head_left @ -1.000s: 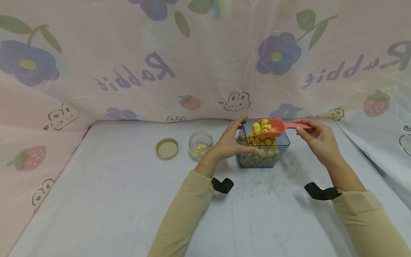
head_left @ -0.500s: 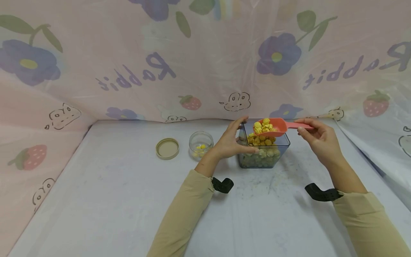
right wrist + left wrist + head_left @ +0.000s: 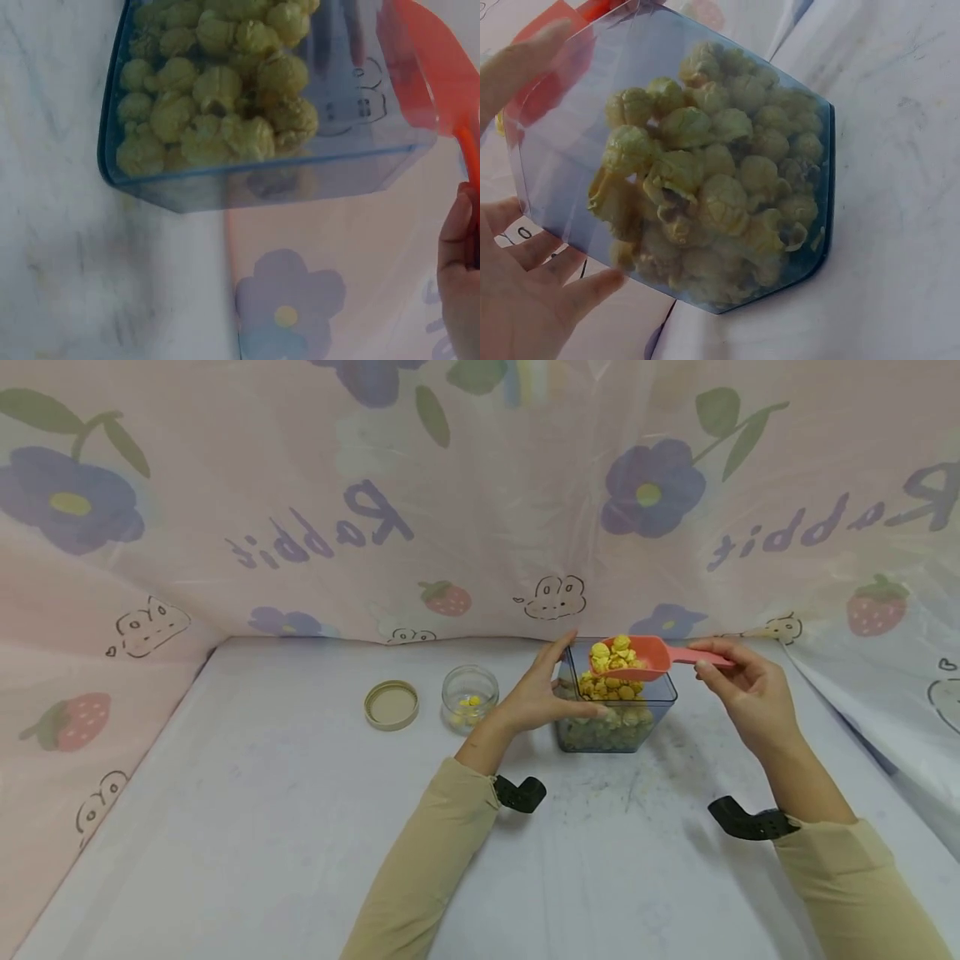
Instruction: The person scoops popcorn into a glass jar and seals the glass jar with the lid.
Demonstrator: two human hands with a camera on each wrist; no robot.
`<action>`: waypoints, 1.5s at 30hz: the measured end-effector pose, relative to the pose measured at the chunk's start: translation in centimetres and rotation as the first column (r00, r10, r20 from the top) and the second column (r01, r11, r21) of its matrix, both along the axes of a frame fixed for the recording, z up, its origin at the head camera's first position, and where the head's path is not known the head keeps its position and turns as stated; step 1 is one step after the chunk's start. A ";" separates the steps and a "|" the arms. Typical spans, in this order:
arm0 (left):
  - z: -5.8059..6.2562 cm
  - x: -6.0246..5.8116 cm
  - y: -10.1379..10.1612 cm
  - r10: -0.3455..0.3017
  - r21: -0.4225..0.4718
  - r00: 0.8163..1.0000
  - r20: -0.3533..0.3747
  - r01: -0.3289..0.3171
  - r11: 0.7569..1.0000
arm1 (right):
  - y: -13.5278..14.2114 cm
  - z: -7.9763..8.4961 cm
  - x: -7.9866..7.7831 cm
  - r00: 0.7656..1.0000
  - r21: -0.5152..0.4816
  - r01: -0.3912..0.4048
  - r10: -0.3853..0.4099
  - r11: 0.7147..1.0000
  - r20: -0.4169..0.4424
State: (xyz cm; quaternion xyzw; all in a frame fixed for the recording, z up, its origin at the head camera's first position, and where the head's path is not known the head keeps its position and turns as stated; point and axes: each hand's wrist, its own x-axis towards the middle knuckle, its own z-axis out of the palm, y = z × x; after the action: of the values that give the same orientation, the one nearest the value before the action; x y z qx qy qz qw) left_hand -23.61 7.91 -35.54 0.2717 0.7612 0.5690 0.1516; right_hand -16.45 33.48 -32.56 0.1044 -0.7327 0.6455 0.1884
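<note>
In the head view my left hand (image 3: pixel 528 700) holds the left side of a clear bluish plastic container (image 3: pixel 663 701), thumb along the front wall and fingers at the back. Yellow popcorn (image 3: pixel 720 180) fills its lower part, seen through the wall in both wrist views. My right hand (image 3: pixel 756 697) pinches the handle of a coral-red scoop (image 3: pixel 654 655) between thumb and fingers. Level over the container's opening, the scoop carries several pieces of popcorn in its bowl. The right wrist view catches part of the scoop (image 3: pixel 431 64) beside the rim.
Left of the container stands a small clear glass jar (image 3: pixel 470 680) with a few yellow pieces at the bottom. A beige round lid (image 3: pixel 391 706) lies beside it on the white tabletop (image 3: pixel 300 827). A patterned pink curtain (image 3: pixel 480 510) closes off the back.
The scoop shifts very slightly over the container, and the right wrist lowers a little. My left hand and the container stay in place.
</note>
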 end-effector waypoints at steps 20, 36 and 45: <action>1.0 1.2 -5.0 0.106 -0.019 0.991 -0.087 -0.108 0.994 | -3.1 0.5 0.9 1.000 -0.072 -0.001 -0.001 0.997 -0.021; 1.3 0.9 -8.6 0.192 -0.034 0.976 -0.107 -0.196 0.980 | -5.3 0.4 1.3 0.999 -0.128 -0.003 -0.002 0.992 -0.041; 0.9 0.8 -10.3 0.224 -0.010 0.969 -0.106 -0.227 0.974 | -6.7 0.5 1.6 0.999 -0.120 -0.022 0.016 0.993 -0.049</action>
State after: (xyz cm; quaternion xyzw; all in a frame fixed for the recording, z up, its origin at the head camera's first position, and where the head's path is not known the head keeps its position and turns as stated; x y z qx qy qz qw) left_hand -22.86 -2.42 -34.61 0.2110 0.8001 0.5594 0.0491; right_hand -14.88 26.74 -32.06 0.1154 -0.6867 0.6875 0.2059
